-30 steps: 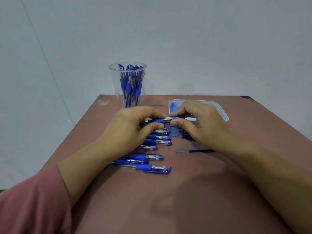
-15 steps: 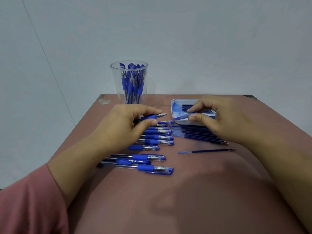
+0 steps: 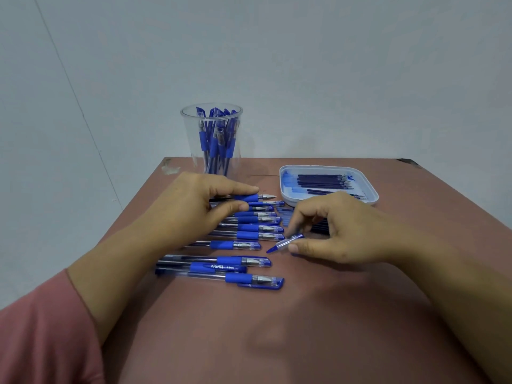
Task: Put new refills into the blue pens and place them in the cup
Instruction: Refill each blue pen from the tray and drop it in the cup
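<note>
In the head view, an uncapped pen [image 3: 253,197] was gripped in the curled left hand [image 3: 191,214] above the row of pens [image 3: 243,246], near the cup [image 3: 191,139]. A cap [image 3: 285,243] was pinched by the right hand [image 3: 340,234] just above the table [image 3: 304,314]. Were that light pinch loosened, the cap would likely be dropped and lost among the row.
</note>
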The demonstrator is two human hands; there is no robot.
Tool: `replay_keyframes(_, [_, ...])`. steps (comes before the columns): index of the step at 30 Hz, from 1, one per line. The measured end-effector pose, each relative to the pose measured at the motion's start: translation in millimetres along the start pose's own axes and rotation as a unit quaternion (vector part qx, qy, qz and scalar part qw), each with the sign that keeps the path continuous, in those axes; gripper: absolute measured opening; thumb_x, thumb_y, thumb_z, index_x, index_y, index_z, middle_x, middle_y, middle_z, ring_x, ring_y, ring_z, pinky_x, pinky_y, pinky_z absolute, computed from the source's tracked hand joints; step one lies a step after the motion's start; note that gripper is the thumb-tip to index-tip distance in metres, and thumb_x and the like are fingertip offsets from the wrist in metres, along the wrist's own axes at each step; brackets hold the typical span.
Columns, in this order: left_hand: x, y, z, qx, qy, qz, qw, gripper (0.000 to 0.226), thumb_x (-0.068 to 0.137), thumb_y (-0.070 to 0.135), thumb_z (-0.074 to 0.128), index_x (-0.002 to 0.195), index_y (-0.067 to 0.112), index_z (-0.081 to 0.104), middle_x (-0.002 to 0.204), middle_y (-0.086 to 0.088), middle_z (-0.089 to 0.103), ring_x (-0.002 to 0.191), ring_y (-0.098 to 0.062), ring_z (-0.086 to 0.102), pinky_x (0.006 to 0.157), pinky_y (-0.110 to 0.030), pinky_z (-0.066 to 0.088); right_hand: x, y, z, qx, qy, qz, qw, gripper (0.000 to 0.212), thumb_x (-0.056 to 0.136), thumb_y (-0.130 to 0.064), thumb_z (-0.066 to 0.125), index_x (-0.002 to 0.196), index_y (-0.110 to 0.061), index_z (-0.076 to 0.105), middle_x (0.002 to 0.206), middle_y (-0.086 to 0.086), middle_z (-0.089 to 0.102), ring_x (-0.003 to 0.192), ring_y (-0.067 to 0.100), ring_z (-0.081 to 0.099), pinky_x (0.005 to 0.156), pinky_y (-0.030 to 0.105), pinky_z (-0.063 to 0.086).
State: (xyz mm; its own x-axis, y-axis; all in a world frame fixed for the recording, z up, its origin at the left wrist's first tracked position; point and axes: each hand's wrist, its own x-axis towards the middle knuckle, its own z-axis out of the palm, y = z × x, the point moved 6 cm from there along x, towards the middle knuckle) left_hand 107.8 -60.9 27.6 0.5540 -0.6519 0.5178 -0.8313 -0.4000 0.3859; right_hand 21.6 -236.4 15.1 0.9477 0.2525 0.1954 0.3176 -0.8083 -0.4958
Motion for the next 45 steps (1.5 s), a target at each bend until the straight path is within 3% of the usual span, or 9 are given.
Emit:
replay_keyframes(8, [0, 3, 2, -0.005, -0.004, 0.004, 1.0, 0.03, 0.08, 0.029, 0.073, 0.109, 0.038, 0.069, 0.085, 0.04, 0.055, 0.086, 0.021, 0.055, 0.073, 0.002, 0.039, 0, 5, 3, -0.009, -0.025, 0.029, 0.999, 0.014, 0.078, -0.037, 0.076, 0.088, -0.029, 0.07, 0.082, -0.018, 0.068, 0.081, 0.002, 0.064, 0.075, 0.024, 0.052])
replay_keyframes(13, [-1, 9, 5, -0.021, -0.01, 0.023, 0.999, 0.03, 0.077, 0.044, 0.063, 0.105, 0.054, 0.06, 0.088, 0.04, 0.058, 0.089, 0.015, 0.06, 0.076, -0.004, 0.044, 3, 10, -10, 0.024, 0.108, 0.028, 0.993, 0.007, 0.082, -0.039, 0.069, 0.083, -0.033, 0.066, 0.075, -0.009, 0.066, 0.071, 0.008, 0.06, 0.064, 0.022, 0.049])
replay_keyframes(18, [-1, 12, 10, -0.022, -0.012, 0.041, 0.999, 0.033, 0.079, 0.043, 0.063, 0.111, 0.039, 0.069, 0.091, 0.033, 0.063, 0.09, 0.011, 0.062, 0.077, -0.006, 0.047, 9, 4, -5, 0.049, 0.156, 0.025, 0.986, 0.031, 0.085, -0.057, 0.051, 0.08, -0.031, 0.068, 0.07, -0.003, 0.064, 0.063, 0.014, 0.056, 0.062, 0.033, 0.048])
replay_keyframes(22, [-1, 14, 11, -0.013, -0.012, 0.053, 0.998, 0.031, 0.082, 0.032, 0.07, 0.113, 0.037, 0.068, 0.09, 0.034, 0.061, 0.09, 0.011, 0.061, 0.078, -0.005, 0.045, 13, 2, -1, 0.049, 0.166, 0.015, 0.985, 0.009, 0.086, -0.037, 0.066, 0.078, -0.038, 0.067, 0.07, -0.01, 0.066, 0.066, 0.01, 0.059, 0.062, 0.025, 0.049])
replay_keyframes(26, [-2, 16, 10, -0.011, -0.01, 0.058, 0.998, 0.032, 0.081, 0.032, 0.07, 0.112, 0.041, 0.066, 0.087, 0.037, 0.058, 0.088, 0.013, 0.06, 0.079, -0.005, 0.045, 11, 1, -2, 0.07, 0.159, 0.005, 0.985, 0.016, 0.081, -0.024, 0.075, 0.083, -0.036, 0.066, 0.079, -0.014, 0.067, 0.076, 0.008, 0.061, 0.072, 0.022, 0.051])
replay_keyframes(33, [-1, 13, 11, 0.002, -0.004, 0.054, 0.999, 0.031, 0.082, 0.033, 0.07, 0.113, 0.037, 0.069, 0.087, 0.032, 0.062, 0.086, 0.008, 0.062, 0.071, -0.005, 0.044, 10, 2, -3, 0.058, 0.15, 0.005, 0.987, 0.009, 0.087, -0.042, 0.063, 0.089, -0.035, 0.068, 0.08, -0.015, 0.067, 0.078, 0.007, 0.062, 0.072, 0.027, 0.051])
replay_keyframes(37, [-1, 14, 10, 0.0, -0.002, 0.055, 0.998, 0.031, 0.082, 0.031, 0.071, 0.112, 0.04, 0.068, 0.086, 0.032, 0.062, 0.084, 0.009, 0.062, 0.07, -0.005, 0.044, 12, -1, -3, 0.042, 0.153, -0.008, 0.987, 0.003, 0.087, -0.032, 0.067, 0.088, -0.035, 0.068, 0.083, -0.017, 0.067, 0.082, 0.004, 0.063, 0.075, 0.028, 0.052])
replay_keyframes(40, [-1, 13, 10, -0.001, -0.003, 0.055, 0.998, 0.031, 0.083, 0.031, 0.071, 0.113, 0.039, 0.068, 0.088, 0.028, 0.065, 0.085, 0.008, 0.063, 0.072, -0.008, 0.047, 11, -3, -4, 0.045, 0.157, -0.021, 0.986, 0.017, 0.082, -0.023, 0.074, 0.091, -0.036, 0.067, 0.084, -0.017, 0.067, 0.082, 0.005, 0.063, 0.076, 0.025, 0.052])
replay_keyframes(45, [0, 11, 7, 0.001, 0.003, 0.051, 0.999, 0.033, 0.081, 0.042, 0.064, 0.113, 0.035, 0.069, 0.092, 0.028, 0.065, 0.087, 0.008, 0.063, 0.077, -0.016, 0.052, 9, -5, -7, 0.081, 0.169, -0.024, 0.982, 0.008, 0.086, -0.034, 0.067, 0.092, -0.039, 0.067, 0.086, -0.019, 0.068, 0.084, 0.005, 0.064, 0.075, 0.019, 0.051])
